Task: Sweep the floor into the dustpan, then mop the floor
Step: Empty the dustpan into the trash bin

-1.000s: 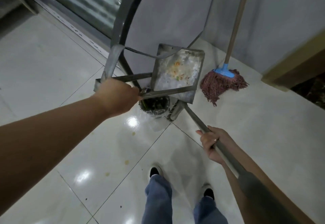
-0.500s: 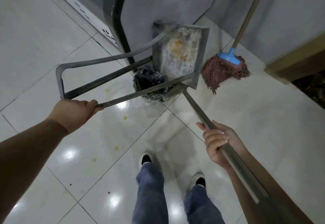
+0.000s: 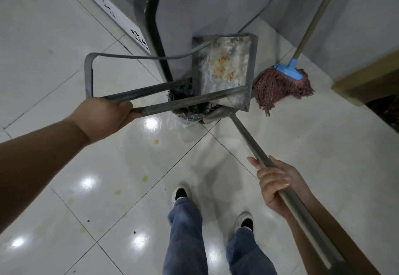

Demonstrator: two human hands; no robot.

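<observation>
The dustpan (image 3: 224,71) is sitting lower and more central in the frame than a second ago, and the left hand (image 3: 108,117) is now drawn back to the left of centre, its arm stretching in from the left edge. That hand is gripping the dustpan's long metal frame handle (image 3: 177,99), fingers curled round the bar. The right hand (image 3: 278,186), at lower right, is gripping a metal pole (image 3: 248,138) that is running up toward the centre, where its lower end is meeting the floor just beside the bin (image 3: 185,112); its head is hidden, so I cannot tell for sure that it is the broom.

The pan is tilting above the dark bin, its stained inside facing the camera. By my judgement the sweeping step is ending: the sweepings are being tipped out. The next move probably calls for setting pan and pole down against the wall, then reaching for the mop (image 3: 282,84), which is leaning at upper right with its red strands touching the floor (image 3: 64,177).

Counting: one dustpan, one bin, one mop, one pole, two hands, two shoes. A few yellowish spots and dark specks are lying on the tiles at lower left, still needing the mop.
</observation>
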